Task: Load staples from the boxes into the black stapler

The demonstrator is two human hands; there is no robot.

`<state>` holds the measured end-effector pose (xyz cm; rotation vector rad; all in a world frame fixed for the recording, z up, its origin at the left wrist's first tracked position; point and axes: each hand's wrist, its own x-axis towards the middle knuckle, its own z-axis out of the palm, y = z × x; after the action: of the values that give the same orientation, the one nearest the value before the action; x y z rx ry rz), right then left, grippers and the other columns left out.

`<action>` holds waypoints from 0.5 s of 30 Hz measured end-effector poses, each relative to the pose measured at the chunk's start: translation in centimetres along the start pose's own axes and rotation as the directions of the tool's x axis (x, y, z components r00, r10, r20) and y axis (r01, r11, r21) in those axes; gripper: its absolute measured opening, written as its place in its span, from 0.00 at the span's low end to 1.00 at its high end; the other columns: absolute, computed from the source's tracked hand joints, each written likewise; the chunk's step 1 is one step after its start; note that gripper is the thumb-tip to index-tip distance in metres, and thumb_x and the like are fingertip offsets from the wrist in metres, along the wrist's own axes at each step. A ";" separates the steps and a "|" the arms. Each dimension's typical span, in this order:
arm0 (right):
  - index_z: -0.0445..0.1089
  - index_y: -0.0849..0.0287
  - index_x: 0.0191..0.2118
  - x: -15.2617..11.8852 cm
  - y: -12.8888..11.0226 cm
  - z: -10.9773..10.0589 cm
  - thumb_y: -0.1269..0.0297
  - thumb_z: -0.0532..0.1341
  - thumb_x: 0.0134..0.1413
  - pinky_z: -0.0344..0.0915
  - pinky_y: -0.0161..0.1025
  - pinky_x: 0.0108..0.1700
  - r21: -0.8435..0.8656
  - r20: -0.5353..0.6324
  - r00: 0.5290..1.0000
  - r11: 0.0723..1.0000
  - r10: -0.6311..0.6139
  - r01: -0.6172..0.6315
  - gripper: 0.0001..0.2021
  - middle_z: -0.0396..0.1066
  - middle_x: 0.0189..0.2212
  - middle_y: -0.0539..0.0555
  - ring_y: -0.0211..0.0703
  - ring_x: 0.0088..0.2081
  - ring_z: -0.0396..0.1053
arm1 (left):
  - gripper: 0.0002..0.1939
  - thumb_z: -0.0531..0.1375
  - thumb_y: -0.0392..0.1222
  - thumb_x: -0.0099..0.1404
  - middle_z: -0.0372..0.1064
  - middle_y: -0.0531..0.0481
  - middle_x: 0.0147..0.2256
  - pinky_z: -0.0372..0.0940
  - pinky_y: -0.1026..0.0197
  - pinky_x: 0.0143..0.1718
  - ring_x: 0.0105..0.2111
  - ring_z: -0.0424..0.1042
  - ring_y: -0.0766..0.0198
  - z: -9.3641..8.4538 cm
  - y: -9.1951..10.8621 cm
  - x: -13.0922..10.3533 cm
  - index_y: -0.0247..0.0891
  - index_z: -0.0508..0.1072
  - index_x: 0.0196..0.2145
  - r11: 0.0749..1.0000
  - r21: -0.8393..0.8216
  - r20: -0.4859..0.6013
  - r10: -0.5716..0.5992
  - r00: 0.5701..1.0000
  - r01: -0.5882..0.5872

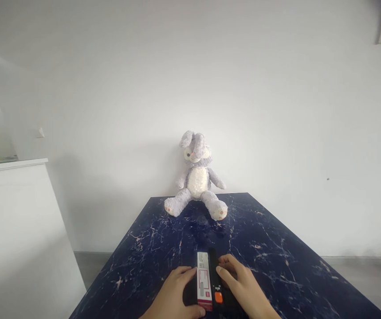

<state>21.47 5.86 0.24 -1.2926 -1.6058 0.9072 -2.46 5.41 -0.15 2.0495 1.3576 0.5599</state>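
Note:
A slim white and red box [204, 281] lies lengthwise near the table's front edge. Along its right side is a black object [214, 270] with an orange square part [218, 297]; its full shape is hard to make out. My left hand [177, 294] has its fingers curled round the left side and near end of the box. On the other side, my right hand [241, 285] rests against the right side of the black object, thumb and fingers bent on it.
A grey plush rabbit [197, 179] sits at the far end of the dark blue marbled table [246, 230], against the white wall. A white cabinet [17, 230] stands at the left.

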 end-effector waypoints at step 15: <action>0.71 0.54 0.44 0.4 1.0 -0.1 0.51 0.57 0.60 0.69 0.38 0.48 0.045 0.058 0.998 0.999 0.021 -0.024 0.14 0.77 0.44 0.54 0.48 0.44 0.75 | 0.44 0.70 0.45 0.53 0.65 0.51 0.58 0.57 0.46 0.60 0.57 0.62 0.46 0.1 0.4 -0.5 0.59 0.59 0.65 0.991 -0.010 -0.041 0.134 0.990 -0.135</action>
<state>21.91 6.51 -0.59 -1.2656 -1.6084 0.9972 -2.31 4.82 0.07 2.1410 1.2413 0.6691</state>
